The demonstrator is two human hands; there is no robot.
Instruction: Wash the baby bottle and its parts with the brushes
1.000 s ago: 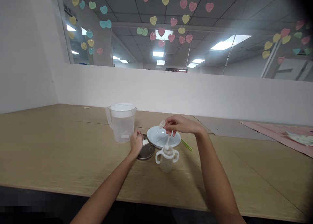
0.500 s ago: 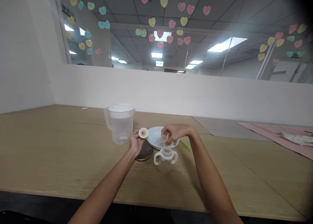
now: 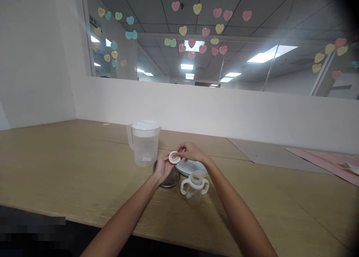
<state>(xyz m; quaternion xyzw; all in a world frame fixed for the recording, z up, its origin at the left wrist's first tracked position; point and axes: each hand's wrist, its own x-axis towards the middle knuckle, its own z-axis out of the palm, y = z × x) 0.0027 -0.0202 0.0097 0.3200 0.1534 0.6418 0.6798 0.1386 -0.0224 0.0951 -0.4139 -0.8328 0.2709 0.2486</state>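
Note:
My left hand [image 3: 163,168] grips a round white cap [image 3: 174,157] by its edge, its inner side facing me. The fingers of my right hand [image 3: 188,152] are closed at the cap's right side and touch its middle; a small pale piece shows between them. Below my right forearm stands a clear bottle [image 3: 194,194] with two white handles, upright, with a clear piece at its mouth. A dark round metallic object [image 3: 170,179] sits behind and left of the bottle, partly hidden by my left hand. Behind the bottle lies a white plate [image 3: 190,168].
A lidded clear pitcher [image 3: 146,145] stands at the back left of the wooden table [image 3: 84,175]. At the right are a grey sheet [image 3: 275,158] and a pink cloth [image 3: 316,160]. A white wall and a window with heart-shaped notes rise behind.
My right hand has moved from above the bottle to the white cap in my left hand. A clear piece now rests at the bottle's mouth. The view has turned slightly left.

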